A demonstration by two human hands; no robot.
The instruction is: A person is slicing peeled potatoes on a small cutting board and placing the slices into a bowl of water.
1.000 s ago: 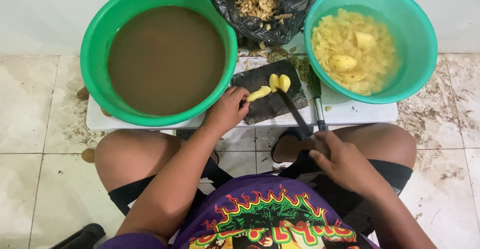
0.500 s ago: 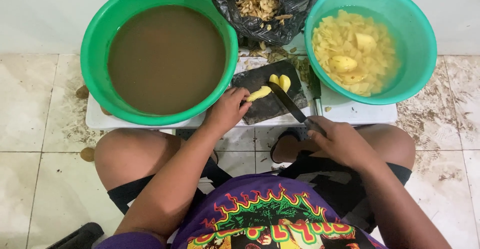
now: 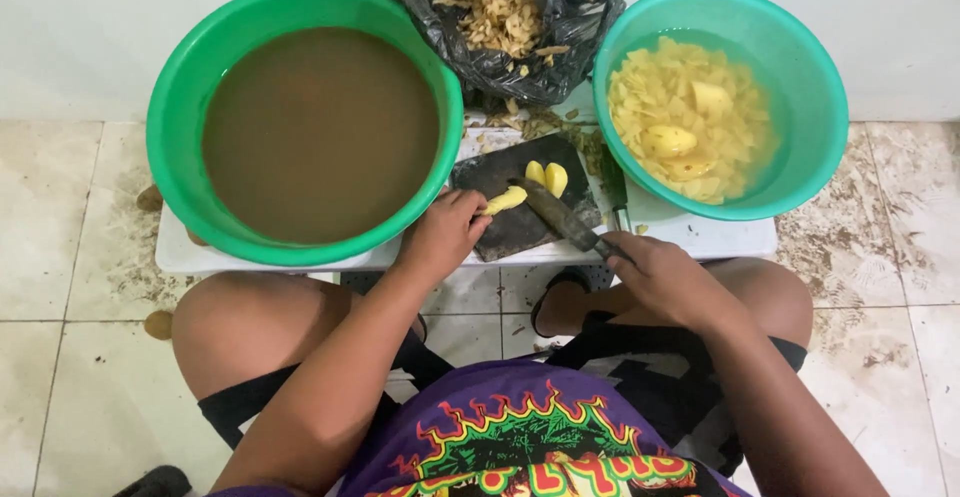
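Here, far left, a green basin [image 3: 180, 87] of brown water; far right, a teal basin [image 3: 815, 107] already heaped with yellow slices. Between them, a black bag [image 3: 585, 32] of peelings. On the desk's dark cutting board [image 3: 500, 232], left hand [image 3: 445, 232] pinches a half-cut yellow piece [image 3: 505, 200]; right hand [image 3: 665, 277] grips the knife [image 3: 560, 217]. Two pieces [image 3: 547, 175] wait.

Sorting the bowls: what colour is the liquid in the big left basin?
Murky brown, in the green basin; head view.
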